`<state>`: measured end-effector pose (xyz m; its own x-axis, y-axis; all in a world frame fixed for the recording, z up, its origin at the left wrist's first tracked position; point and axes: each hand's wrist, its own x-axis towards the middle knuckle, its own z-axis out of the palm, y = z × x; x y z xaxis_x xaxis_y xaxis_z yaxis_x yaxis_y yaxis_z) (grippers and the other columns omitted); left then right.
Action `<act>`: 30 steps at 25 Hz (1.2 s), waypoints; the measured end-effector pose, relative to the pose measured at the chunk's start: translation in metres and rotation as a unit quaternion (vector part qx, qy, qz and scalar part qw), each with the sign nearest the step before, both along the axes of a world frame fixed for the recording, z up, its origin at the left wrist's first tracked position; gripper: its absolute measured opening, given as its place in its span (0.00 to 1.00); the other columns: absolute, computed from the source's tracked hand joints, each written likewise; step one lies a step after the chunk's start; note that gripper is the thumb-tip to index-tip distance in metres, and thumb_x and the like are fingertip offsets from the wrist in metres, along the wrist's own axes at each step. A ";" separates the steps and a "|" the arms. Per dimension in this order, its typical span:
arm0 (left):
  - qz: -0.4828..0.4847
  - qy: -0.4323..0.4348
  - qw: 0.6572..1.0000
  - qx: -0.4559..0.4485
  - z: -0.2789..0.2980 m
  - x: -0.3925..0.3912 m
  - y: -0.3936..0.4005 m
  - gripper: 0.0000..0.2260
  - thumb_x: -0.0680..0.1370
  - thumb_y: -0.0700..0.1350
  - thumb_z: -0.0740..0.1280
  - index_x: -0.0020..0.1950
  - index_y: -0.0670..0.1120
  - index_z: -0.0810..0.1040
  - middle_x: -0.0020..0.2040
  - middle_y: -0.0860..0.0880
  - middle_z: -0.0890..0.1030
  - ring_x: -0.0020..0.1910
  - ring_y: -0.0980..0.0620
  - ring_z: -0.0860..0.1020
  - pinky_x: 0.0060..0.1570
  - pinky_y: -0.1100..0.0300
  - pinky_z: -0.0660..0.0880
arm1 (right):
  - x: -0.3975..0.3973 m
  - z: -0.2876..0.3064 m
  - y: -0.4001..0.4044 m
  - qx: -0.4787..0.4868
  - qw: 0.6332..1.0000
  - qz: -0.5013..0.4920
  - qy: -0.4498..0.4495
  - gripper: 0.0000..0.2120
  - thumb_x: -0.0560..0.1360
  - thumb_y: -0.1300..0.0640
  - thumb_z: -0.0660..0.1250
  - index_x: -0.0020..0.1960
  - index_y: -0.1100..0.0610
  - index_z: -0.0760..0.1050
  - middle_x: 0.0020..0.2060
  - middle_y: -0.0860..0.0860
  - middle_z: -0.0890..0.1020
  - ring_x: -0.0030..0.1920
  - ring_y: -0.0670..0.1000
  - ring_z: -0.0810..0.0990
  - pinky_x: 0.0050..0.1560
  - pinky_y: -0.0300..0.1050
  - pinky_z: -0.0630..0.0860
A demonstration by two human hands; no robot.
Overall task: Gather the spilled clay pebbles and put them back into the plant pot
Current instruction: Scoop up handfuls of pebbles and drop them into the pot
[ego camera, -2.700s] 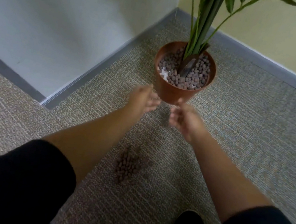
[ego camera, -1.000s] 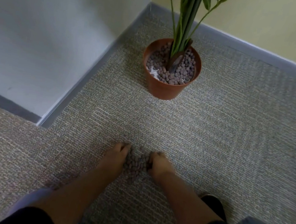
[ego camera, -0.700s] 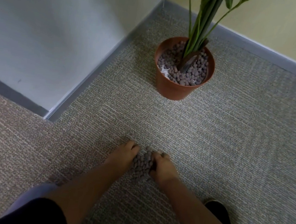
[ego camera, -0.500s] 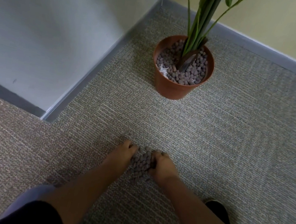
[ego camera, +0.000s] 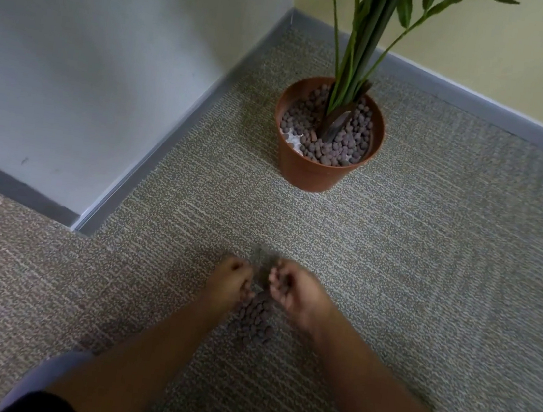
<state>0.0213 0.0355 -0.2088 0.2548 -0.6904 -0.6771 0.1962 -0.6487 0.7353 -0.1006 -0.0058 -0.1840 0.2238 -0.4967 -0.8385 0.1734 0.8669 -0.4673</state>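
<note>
1. A terracotta plant pot [ego camera: 315, 173] stands upright on the grey carpet [ego camera: 428, 261] near the room's corner, its green plant [ego camera: 363, 45] rising out of frame; clay pebbles fill it around the stem.
2. A grey baseboard [ego camera: 150, 169] lines the white wall on the left; nothing lies between pot and hands.
3. The spilled clay pebbles [ego camera: 253, 317] lie in a small heap on the carpet, well apart from the pot.
4. The left hand [ego camera: 230, 281] and right hand [ego camera: 293, 290] hang side by side just above the heap's far end, fingers curled inward.
5. Both are blurred; whether either grip holds pebbles cannot be told.
</note>
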 end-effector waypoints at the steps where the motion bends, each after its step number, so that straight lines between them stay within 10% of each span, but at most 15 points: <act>1: 0.065 0.089 0.994 -0.016 0.011 -0.006 -0.011 0.13 0.77 0.32 0.57 0.34 0.43 0.71 0.31 0.45 0.71 0.26 0.56 0.74 0.28 0.62 0.74 | 0.004 0.010 -0.012 -0.005 0.997 -0.050 -0.057 0.10 0.76 0.63 0.57 0.40 0.56 0.73 0.33 0.50 0.75 0.29 0.45 0.75 0.27 0.33 0.76; 7: 0.260 0.330 0.900 -0.115 0.107 -0.013 -0.118 0.08 0.77 0.39 0.58 0.42 0.40 0.74 0.40 0.45 0.75 0.40 0.50 0.76 0.43 0.59 0.76 | 0.005 0.082 -0.106 -0.081 0.955 -0.212 -0.192 0.16 0.81 0.55 0.55 0.43 0.62 0.75 0.29 0.54 0.82 0.30 0.48 0.82 0.34 0.39 0.81; 11: 0.198 0.381 0.895 -0.121 0.143 -0.013 -0.173 0.23 0.80 0.50 0.57 0.70 0.36 0.64 0.62 0.38 0.72 0.70 0.43 0.67 0.72 0.52 0.62 | -0.002 0.103 -0.151 -0.109 0.956 -0.202 -0.182 0.28 0.81 0.44 0.48 0.63 0.66 0.70 0.53 0.61 0.79 0.60 0.55 0.78 0.49 0.42 0.80; 16: 0.146 0.378 0.906 -0.122 0.141 -0.014 -0.180 0.29 0.79 0.58 0.54 0.73 0.40 0.62 0.72 0.39 0.67 0.71 0.42 0.66 0.72 0.48 0.62 | -0.011 0.096 -0.157 -0.111 0.953 -0.188 -0.210 0.35 0.79 0.39 0.47 0.73 0.67 0.57 0.71 0.65 0.66 0.71 0.58 0.68 0.72 0.47 0.66; 21: -0.015 0.191 0.977 -0.092 0.126 0.002 -0.145 0.19 0.80 0.49 0.58 0.67 0.41 0.69 0.64 0.42 0.76 0.56 0.47 0.78 0.54 0.53 0.75 | -0.015 0.060 -0.111 -0.310 0.939 -0.141 0.044 0.21 0.77 0.38 0.55 0.58 0.53 0.71 0.46 0.51 0.81 0.41 0.43 0.83 0.36 0.40 0.81; 24: -0.145 -0.075 0.986 -0.022 0.101 0.007 -0.099 0.10 0.79 0.44 0.61 0.57 0.41 0.74 0.47 0.44 0.79 0.39 0.50 0.78 0.41 0.57 0.77 | -0.032 0.020 -0.051 -0.399 0.883 0.037 0.245 0.11 0.74 0.42 0.64 0.44 0.48 0.67 0.36 0.48 0.75 0.35 0.46 0.76 0.36 0.40 0.77; 27: -0.410 -0.348 0.839 0.080 0.060 0.013 -0.038 0.15 0.77 0.46 0.64 0.59 0.37 0.74 0.44 0.42 0.80 0.44 0.45 0.79 0.44 0.57 0.75 | -0.054 -0.016 0.005 -0.353 0.807 0.363 0.305 0.13 0.72 0.46 0.69 0.45 0.51 0.67 0.39 0.51 0.76 0.40 0.52 0.75 0.46 0.47 0.76; 30: -0.590 -0.246 0.712 0.290 0.019 0.014 0.026 0.17 0.78 0.45 0.62 0.65 0.39 0.74 0.64 0.41 0.77 0.62 0.46 0.77 0.49 0.65 0.77 | -0.053 -0.025 0.039 -0.369 0.608 0.640 0.291 0.19 0.73 0.38 0.64 0.43 0.56 0.76 0.41 0.57 0.81 0.43 0.55 0.78 0.47 0.46 0.74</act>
<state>0.0357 0.0616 -0.1896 0.0328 -0.2608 -0.9648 -0.9263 -0.3704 0.0687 -0.1534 0.0332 -0.2088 0.5957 -0.5174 -0.6143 -0.8030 -0.3657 -0.4706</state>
